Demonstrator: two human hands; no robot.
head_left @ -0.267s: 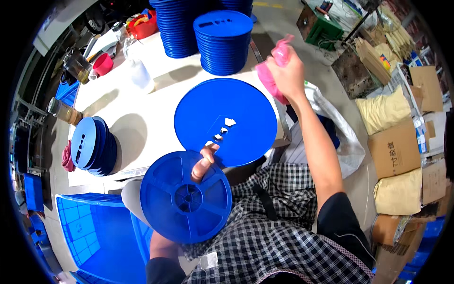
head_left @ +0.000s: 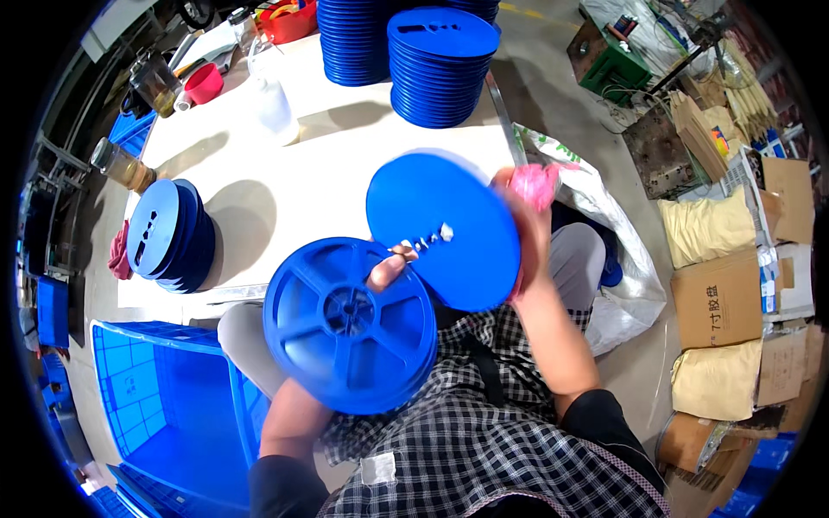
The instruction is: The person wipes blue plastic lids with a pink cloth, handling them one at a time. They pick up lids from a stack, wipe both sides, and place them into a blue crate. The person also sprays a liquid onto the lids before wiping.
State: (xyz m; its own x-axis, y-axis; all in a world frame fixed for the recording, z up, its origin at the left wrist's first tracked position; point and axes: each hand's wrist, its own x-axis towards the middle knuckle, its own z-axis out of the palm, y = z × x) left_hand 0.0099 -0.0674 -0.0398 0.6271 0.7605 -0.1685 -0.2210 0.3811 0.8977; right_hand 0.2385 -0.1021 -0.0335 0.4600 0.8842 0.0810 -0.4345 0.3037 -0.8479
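A spoked blue plastic reel flange [head_left: 380, 367] is in my left hand [head_left: 388, 271], above my lap. My thumb shows through one of its windows, and the other fingers are hidden beneath. Overlapping it at the upper right is a flat blue disc [head_left: 440, 194], tilted, with a row of small slots. The tip of my thumb lies at those slots; whether disc and flange are joined I cannot tell. My right hand [head_left: 528, 229], blurred, is closed round a pink cloth [head_left: 535, 186] at the disc's right edge.
Tall stacks of blue reels [head_left: 440, 82] stand at the table's back, a shorter stack [head_left: 173, 237] at its left. A white bottle [head_left: 275, 112], jar [head_left: 123, 164] and red cup [head_left: 204, 84] share the white table [head_left: 324, 181]. A blue crate [head_left: 160, 332] stands lower left, a white sack [head_left: 635, 285] right.
My right hand with the pink cloth has come down from beyond the table edge to the disc's right edge. The disc has tilted and shifted right; the spoked flange has risen slightly.
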